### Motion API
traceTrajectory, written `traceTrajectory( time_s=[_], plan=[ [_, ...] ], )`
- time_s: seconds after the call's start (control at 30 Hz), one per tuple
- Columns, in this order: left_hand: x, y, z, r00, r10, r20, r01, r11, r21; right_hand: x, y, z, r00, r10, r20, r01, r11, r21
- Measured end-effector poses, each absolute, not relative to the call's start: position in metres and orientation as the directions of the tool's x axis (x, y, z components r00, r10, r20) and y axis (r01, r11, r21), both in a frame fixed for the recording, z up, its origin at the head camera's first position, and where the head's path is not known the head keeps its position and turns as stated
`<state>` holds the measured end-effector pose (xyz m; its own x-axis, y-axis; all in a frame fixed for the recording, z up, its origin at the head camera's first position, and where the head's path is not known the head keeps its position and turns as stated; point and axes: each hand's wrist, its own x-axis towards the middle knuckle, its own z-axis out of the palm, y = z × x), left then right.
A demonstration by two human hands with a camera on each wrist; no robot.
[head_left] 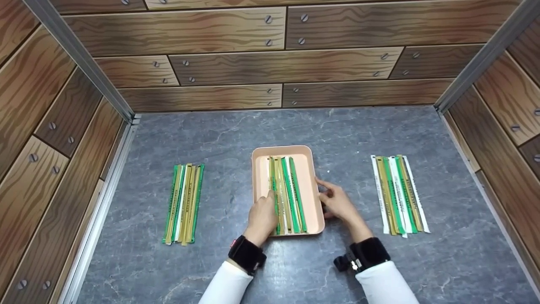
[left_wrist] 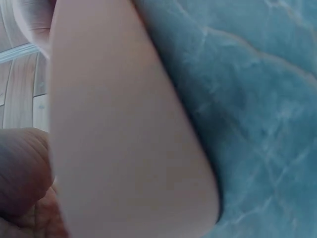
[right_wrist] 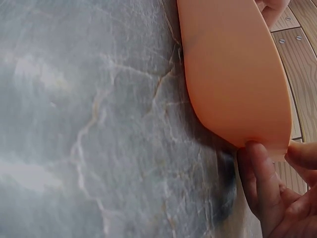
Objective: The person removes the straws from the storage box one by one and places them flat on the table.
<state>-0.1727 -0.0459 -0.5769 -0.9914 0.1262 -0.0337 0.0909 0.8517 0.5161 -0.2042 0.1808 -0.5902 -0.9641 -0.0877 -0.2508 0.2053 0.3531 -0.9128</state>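
Observation:
A shallow peach-pink tray [head_left: 314, 211] lies at the middle of the table, with a row of long thin wrapped sticks [head_left: 291, 194] in green, gold and white along its length. The left hand [head_left: 262, 214] reaches over the near left side of the tray, its fingers curled down at the leftmost sticks; the fingertips are hidden in the head view. On the right side, the right hand [head_left: 338, 204] pinches the tray wall, thumb [right_wrist: 302, 153] at the rim and other fingers against the outside.
Another row of such sticks [head_left: 183, 204] lies on the table to the left, and a further row [head_left: 400, 194] to the right. Wood-patterned walls [head_left: 228, 67] enclose the grey marbled table [head_left: 236, 131] at the back and both sides.

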Motion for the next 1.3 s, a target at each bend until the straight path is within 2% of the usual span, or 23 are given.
traceTrajectory(
  time_s=[0.4,0.73,1.13,1.3],
  plan=[
    [-0.165,-0.071,-0.546,-0.995,0.091,-0.044,0.044,0.782,0.621,-0.203,0.180,-0.589,-0.958,-0.085,-0.272,0.228,0.345,-0.910],
    [-0.147,-0.108,-0.549,-0.992,0.085,0.090,0.122,0.797,0.591,-0.204,0.180,-0.590,-0.961,-0.086,-0.264,0.218,0.351,-0.911],
    [-0.147,-0.180,-0.558,-0.993,-0.120,-0.008,-0.105,0.837,0.536,-0.203,0.180,-0.590,-0.956,-0.091,-0.279,0.234,0.334,-0.913],
    [-0.149,-0.205,-0.562,-0.981,-0.189,-0.045,-0.187,0.861,0.472,-0.203,0.180,-0.588,-0.956,-0.096,-0.276,0.228,0.348,-0.909]
  ],
)
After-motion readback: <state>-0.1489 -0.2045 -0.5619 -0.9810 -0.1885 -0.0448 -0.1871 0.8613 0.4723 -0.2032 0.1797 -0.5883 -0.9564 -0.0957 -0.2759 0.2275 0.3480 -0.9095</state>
